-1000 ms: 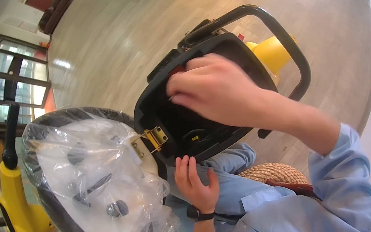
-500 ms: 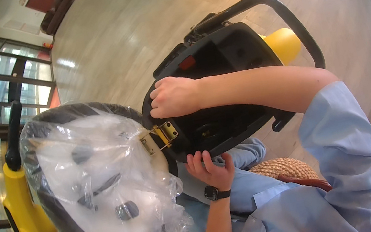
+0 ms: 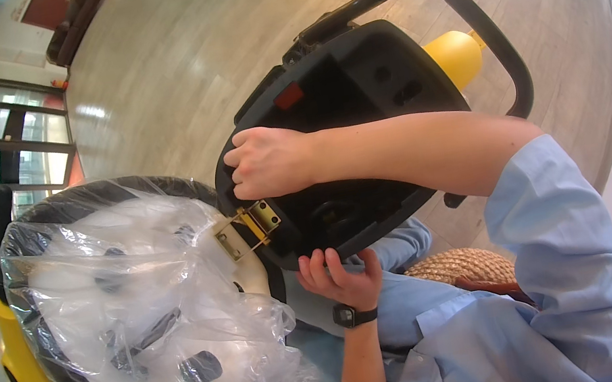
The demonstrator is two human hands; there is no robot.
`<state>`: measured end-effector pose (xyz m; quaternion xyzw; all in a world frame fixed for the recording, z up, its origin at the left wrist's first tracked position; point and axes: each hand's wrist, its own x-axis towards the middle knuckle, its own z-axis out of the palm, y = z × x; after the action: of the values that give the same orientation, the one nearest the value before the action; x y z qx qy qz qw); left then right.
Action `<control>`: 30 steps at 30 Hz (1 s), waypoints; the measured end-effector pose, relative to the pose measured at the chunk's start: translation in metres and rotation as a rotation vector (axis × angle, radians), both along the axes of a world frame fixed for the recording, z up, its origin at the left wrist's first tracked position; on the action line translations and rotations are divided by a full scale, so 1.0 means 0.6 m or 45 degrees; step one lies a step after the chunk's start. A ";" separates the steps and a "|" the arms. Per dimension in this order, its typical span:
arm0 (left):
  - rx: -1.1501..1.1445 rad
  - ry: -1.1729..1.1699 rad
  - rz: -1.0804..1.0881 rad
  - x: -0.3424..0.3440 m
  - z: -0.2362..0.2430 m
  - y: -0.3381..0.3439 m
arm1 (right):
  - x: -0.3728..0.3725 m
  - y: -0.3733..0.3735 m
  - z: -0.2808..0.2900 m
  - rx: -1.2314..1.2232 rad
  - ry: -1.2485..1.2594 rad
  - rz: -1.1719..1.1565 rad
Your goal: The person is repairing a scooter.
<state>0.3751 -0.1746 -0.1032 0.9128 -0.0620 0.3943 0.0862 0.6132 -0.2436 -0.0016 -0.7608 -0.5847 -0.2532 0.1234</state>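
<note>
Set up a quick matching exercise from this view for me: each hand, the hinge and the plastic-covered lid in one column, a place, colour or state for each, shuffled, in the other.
Column one
1. Left hand
2. Right hand
3. Hinge
4. Seat-shaped lid

Column two
A. Gold-coloured, at the end of the black tub
B. Fingers at the near rim of the tub, a dark watch on the wrist
C. White and black, under clear plastic
D. Fingers curled, at the tub's end beside the hinge

Pairs: 1-B, 2-D, 3-A, 4-C
</note>
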 end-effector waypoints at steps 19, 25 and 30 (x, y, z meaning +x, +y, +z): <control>0.015 0.059 -0.034 -0.003 -0.005 0.005 | -0.064 0.003 0.039 -0.425 0.818 0.144; 0.009 0.050 -0.030 -0.002 -0.004 0.004 | -0.062 -0.002 0.046 -0.476 0.818 0.133; 0.022 0.057 -0.025 -0.003 -0.002 0.004 | -0.064 0.000 0.047 -0.497 0.809 0.120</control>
<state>0.3732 -0.1721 -0.1044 0.9214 -0.0723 0.3725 0.0835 0.5750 -0.2436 0.0263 -0.7829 -0.5888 0.1176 0.1629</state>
